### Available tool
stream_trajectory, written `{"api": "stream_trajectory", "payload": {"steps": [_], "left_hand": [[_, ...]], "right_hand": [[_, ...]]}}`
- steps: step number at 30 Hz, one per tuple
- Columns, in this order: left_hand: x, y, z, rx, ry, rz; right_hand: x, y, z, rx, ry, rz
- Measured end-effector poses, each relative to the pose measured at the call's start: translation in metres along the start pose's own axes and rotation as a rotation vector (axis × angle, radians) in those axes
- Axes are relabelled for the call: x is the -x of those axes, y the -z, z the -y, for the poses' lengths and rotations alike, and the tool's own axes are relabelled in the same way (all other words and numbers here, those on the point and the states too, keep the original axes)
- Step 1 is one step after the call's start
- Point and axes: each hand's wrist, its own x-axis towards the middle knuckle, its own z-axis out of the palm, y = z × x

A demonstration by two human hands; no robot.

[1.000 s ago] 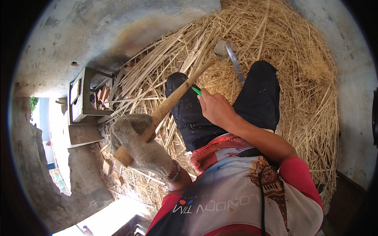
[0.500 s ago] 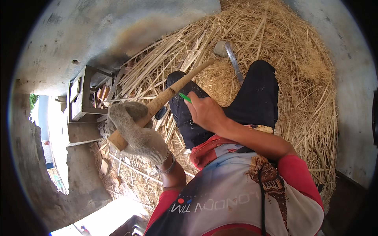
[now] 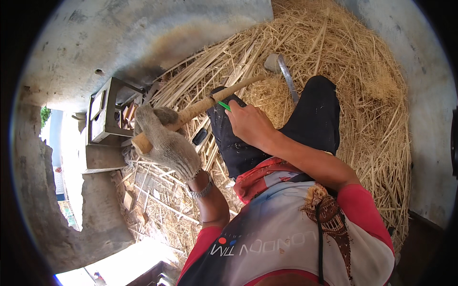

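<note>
My left hand (image 3: 162, 131), in a grey knitted glove, is wrapped round a pale wooden stick (image 3: 195, 110) near its thick, cut end. The stick slants up to the right, tapers to a thin far end and passes over my left knee. Bare, my right hand (image 3: 249, 125) pinches a thin green pen-like tool (image 3: 223, 105) whose tip reaches the stick at a dark ring. Whether that tip is a nib or a blade is too small to tell. Fine shavings (image 3: 272, 97) lie between my legs, below the stick's far end.
A shiny metal blade (image 3: 287, 78) leans beside a pale block (image 3: 272, 62) beyond my knees. Straw and split strips (image 3: 367, 109) cover the floor around me. To the left stand a wooden box frame (image 3: 110, 112) and a broken wall opening. A small black object (image 3: 200, 137) lies beside my left leg.
The whole view has shifted slightly. My gloved hand still grips the stick, now held a little flatter. The green tool stays close against the stick, at the dark ring.
</note>
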Motion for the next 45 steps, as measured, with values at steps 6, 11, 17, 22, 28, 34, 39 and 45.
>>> {"api": "stream_trajectory", "payload": {"steps": [6,11,17,22,28,34,39,45], "left_hand": [[0.009,0.000,-0.006,-0.003,0.028,0.046],[0.008,-0.002,-0.006,0.011,0.036,0.042],[0.016,-0.003,-0.009,-0.034,0.055,0.023],[0.017,-0.017,-0.011,0.035,-0.017,0.081],[0.017,0.002,0.004,-0.004,-0.018,0.070],[0.030,-0.013,-0.010,-0.052,-0.004,0.043],[0.030,-0.005,-0.003,-0.091,0.037,-0.034],[0.016,0.009,0.019,-0.146,-0.082,-0.017]], "right_hand": [[-0.007,-0.016,-0.056,0.125,-0.082,0.001],[-0.019,0.000,-0.056,0.066,-0.108,0.033],[0.000,0.007,-0.021,-0.040,-0.021,0.025],[-0.034,-0.021,-0.139,0.227,-0.217,0.003],[-0.029,-0.020,-0.093,0.104,-0.242,0.074],[-0.030,-0.025,-0.272,0.442,-0.667,0.402],[-0.019,0.003,-0.233,0.200,-0.563,0.254],[0.010,0.037,-0.071,-0.195,-0.141,0.126]]}}
